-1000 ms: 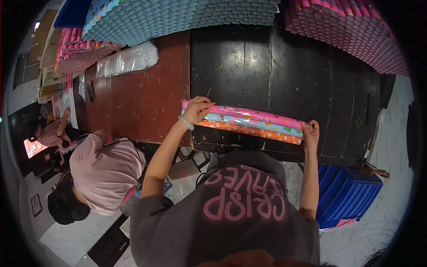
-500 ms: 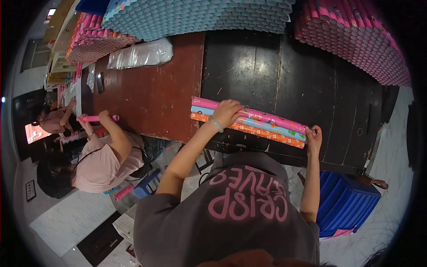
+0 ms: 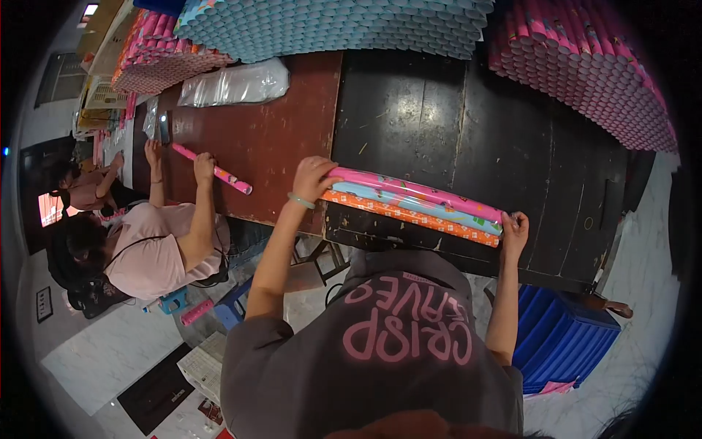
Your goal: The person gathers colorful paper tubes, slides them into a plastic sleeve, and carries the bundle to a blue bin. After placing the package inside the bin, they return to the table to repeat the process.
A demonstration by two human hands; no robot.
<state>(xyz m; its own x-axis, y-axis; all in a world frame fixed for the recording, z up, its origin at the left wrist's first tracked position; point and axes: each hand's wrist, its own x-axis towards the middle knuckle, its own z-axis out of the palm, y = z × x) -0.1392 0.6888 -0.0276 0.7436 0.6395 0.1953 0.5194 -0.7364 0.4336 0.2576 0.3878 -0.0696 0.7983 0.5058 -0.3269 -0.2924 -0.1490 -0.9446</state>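
Note:
Three rolls of wrapping paper lie side by side across the near edge of the black table: a pink roll [image 3: 417, 184], a light-blue roll [image 3: 409, 203] and an orange roll [image 3: 420, 219]. Shiny reflections run along them, like clear film. My left hand [image 3: 314, 179], with a pale bangle at the wrist, closes over their left ends. At the right ends, my right hand [image 3: 515, 230] is closed with thumb and fingers pinched together; exactly what it pinches there is too small to make out.
Stacked blue rolls [image 3: 336, 29] and pink rolls [image 3: 585, 73] line the table's far side. A clear plastic bundle [image 3: 234, 82] lies on the red-brown tabletop [image 3: 292, 139]. To the left, a co-worker [image 3: 157, 252] holds a pink roll [image 3: 234, 180]. Blue bins [image 3: 563, 336] stand at lower right.
My left hand has slid left along the rolls to their left ends. My right hand stays at the right ends. The co-worker's pink roll has swung out over the table.

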